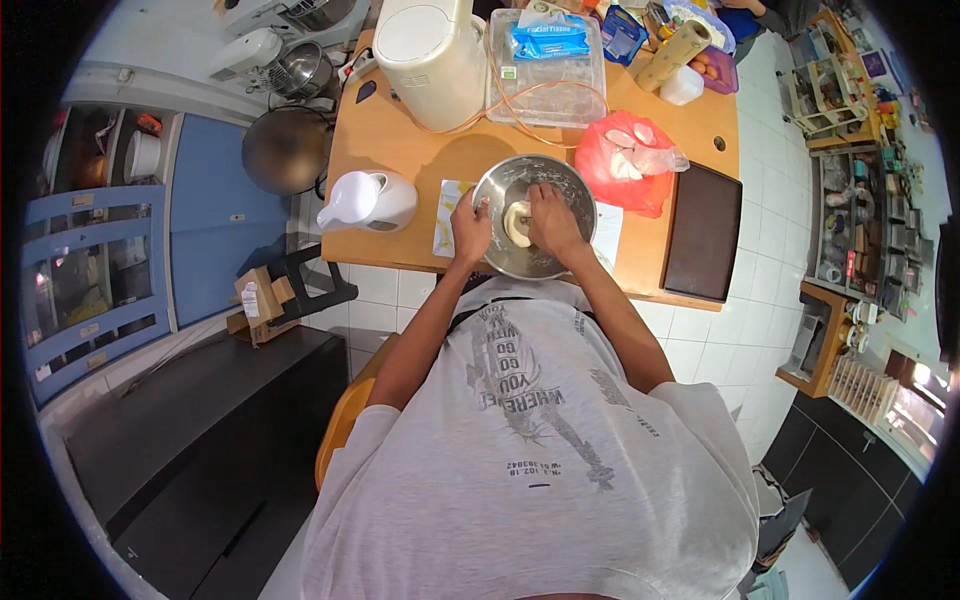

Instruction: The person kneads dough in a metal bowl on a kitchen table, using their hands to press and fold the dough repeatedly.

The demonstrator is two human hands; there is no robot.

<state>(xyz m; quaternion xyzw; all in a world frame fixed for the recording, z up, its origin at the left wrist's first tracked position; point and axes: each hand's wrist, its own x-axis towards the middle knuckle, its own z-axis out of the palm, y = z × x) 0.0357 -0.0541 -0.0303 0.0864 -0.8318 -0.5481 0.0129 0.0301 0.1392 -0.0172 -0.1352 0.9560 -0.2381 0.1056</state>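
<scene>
A steel mixing bowl point(552, 265) sits near the front edge of the table, its inner wall smeared with pale flour or dough. Inside it lies a lump of pale dough point(517, 226). My left hand point(471, 230) holds the bowl's left rim, thumb toward the inside. Reaching into the bowl, my right hand point(552, 220) has its fingers curled down at the dough's right side; the fingertips are partly hidden. Under the bowl, a printed sheet point(445, 215) shows at the left.
A white jug point(370, 202) stands left of the bowl; a red plastic bag point(625, 165) and a dark baking tray point(703, 232) are at the right. Behind are a cream appliance point(430, 65), a clear container point(550, 95) with a tissue pack, a cable, and eggs point(705, 65).
</scene>
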